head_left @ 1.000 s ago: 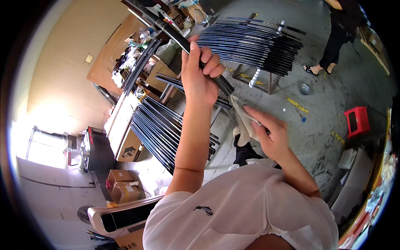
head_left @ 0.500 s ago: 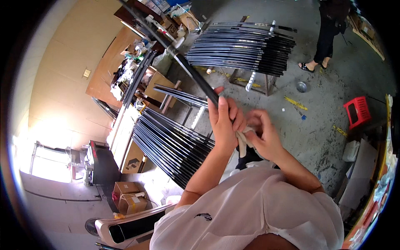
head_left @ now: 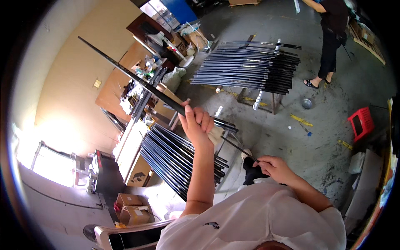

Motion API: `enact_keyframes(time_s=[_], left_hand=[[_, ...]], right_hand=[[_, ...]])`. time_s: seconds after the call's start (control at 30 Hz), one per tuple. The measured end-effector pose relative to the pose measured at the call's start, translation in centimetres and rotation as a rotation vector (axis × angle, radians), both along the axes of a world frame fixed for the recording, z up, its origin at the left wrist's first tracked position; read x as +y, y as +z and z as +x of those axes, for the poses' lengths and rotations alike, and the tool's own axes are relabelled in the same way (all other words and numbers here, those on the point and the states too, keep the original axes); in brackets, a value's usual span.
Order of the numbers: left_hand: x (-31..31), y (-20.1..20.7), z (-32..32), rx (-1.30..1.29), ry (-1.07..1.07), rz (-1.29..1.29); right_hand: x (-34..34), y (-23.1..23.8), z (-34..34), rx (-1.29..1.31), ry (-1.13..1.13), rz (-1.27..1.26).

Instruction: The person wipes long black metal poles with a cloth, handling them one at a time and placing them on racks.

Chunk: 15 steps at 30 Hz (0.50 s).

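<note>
Now left fingers [head_left: 204,120] wrap a black pole [head_left: 164,98], right fingers [head_left: 266,161] pinch a rod [head_left: 238,148]; contents unclear in the metal bowl [head_left: 307,103]

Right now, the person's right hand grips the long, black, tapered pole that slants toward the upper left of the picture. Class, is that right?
The hand is wrong. In the head view, the left hand grips the long, black, tapered pole, which does slant toward the upper left. The right hand holds a thin, dark rod.
</note>
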State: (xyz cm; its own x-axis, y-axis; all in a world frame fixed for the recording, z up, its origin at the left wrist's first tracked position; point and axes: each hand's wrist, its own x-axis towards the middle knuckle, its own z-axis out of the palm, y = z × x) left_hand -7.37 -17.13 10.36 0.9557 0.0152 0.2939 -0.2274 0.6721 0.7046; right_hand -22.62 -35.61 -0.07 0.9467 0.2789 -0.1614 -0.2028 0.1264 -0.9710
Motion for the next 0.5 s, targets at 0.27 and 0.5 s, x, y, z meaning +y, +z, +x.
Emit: enact_keyframes(time_s=[0.27,0.5], left_hand=[[-3.2,-0.2,-3.8,0.036,-0.128,-0.067],[12.5,4.3,3.8,-0.101,-0.166,-0.177]], right_hand=[[2.0,6.2,4.5,-0.231,0.063,0.010],[-2.1,-1.8,-0.7,0.186,0.515,0.065]])
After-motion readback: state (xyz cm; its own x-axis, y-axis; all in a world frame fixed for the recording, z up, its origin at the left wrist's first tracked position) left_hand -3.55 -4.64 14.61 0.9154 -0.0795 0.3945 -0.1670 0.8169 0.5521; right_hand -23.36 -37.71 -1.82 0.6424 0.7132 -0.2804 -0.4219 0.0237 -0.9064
